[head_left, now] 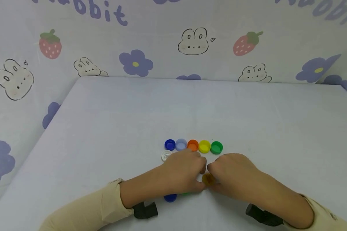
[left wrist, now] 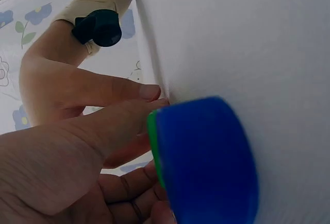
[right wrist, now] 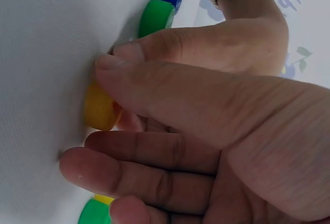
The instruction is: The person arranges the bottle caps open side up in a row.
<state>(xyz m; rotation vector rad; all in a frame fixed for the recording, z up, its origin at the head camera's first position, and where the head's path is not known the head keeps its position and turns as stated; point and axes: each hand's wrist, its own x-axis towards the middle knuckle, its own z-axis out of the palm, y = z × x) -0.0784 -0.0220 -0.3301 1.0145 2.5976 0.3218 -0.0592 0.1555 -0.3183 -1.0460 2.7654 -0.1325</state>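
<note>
An amber-yellow bottle cap point(head_left: 208, 179) stands on the white table between my two hands, partly covered by fingers. My right hand point(head_left: 234, 170) pinches it, with the thumb on its near side in the right wrist view. Close beside it, my left hand point(head_left: 183, 171) has bent fingers, and its thumb tip almost meets the right thumb. Whether the left fingers grip the cap is hidden. Under the left forearm and hand lie a blue cap point(head_left: 170, 198) and a green cap point(right wrist: 156, 18), side by side. The blue cap point(left wrist: 206, 157) looms large in the left wrist view.
Beyond the hands runs a row of caps: dark blue point(head_left: 170, 144), light blue point(head_left: 181, 144), orange point(head_left: 192, 145), yellow point(head_left: 204, 146) and green point(head_left: 217, 147). A white cap point(head_left: 166, 156) sits by my left hand. A printed cloth point(head_left: 162, 38) hangs behind the table point(head_left: 191, 109).
</note>
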